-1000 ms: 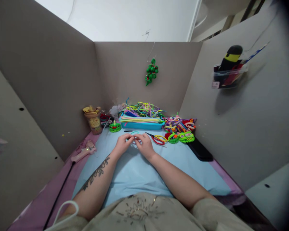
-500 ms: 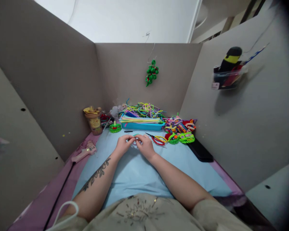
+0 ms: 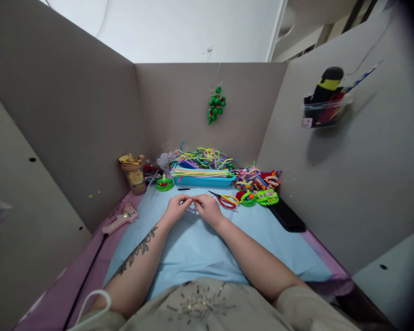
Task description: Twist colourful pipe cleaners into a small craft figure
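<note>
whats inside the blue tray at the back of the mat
The blue tray holds a stack of straight pipe cleaners in many colours, with a tangle of loose ones behind. The tray's floor and anything under the stack are covered.

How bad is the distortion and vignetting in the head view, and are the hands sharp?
Head view: strong wide-angle bowing of the grey cardboard walls; dark vignette at the right edge; even soft light, no glare; left hand and right hand small and slightly soft, so the thin piece pinched between them is unclear.
</note>
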A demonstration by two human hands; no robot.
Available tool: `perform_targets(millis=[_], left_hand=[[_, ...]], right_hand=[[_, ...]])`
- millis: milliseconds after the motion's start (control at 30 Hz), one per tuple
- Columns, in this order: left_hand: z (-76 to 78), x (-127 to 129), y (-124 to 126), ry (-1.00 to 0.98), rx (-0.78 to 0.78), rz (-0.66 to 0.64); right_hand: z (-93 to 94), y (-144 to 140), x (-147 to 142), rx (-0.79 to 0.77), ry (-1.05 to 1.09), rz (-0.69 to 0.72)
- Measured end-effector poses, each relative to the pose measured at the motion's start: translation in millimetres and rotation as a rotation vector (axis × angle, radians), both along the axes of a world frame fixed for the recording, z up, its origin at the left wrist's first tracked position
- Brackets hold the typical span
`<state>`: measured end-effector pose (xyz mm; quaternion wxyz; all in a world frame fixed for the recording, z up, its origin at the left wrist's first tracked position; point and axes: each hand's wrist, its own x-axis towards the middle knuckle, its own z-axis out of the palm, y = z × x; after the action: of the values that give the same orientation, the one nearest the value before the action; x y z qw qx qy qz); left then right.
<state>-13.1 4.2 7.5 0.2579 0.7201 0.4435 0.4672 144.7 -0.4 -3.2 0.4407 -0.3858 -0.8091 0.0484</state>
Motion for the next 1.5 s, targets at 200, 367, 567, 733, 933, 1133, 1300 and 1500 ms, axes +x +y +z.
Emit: perform_targets(millis=[200,367,567,733,933,1133,1300,1500], left_hand=[[-0.2,0,0,-0.01,-0.019,-0.048],[-4.4,0,2,-0.001,-0.02,-0.084],[-9.0,-1,4,-0.025,-0.027,-0.139],[-9.4,-2,4,-0.028,-0.026,-0.154],[-10.0,-1,6,0.007,-0.049,-0.134],[-7.3,0,7,-0.029,-0.051,-0.079],[-3.1,1,3,0.001,-0.014,-0.094],[-6.1,-1,7,0.023,0.021,-0.021]], right_hand=[[3.8,0,3,0.073,-0.027,-0.084],[4.7,1,4,0.097,-0.048,-0.092],[6.5,3,6,0.109,-0.064,-0.084],[7.6,1,8,0.124,-0.105,-0.088],[6.2,0,8,0.113,-0.176,-0.129],[6.4,2,7,0.074,-0.19,-0.13],[7.7,2,6,0.035,-0.18,-0.116],[7.3,9,11,0.001,-0.04,-0.048]])
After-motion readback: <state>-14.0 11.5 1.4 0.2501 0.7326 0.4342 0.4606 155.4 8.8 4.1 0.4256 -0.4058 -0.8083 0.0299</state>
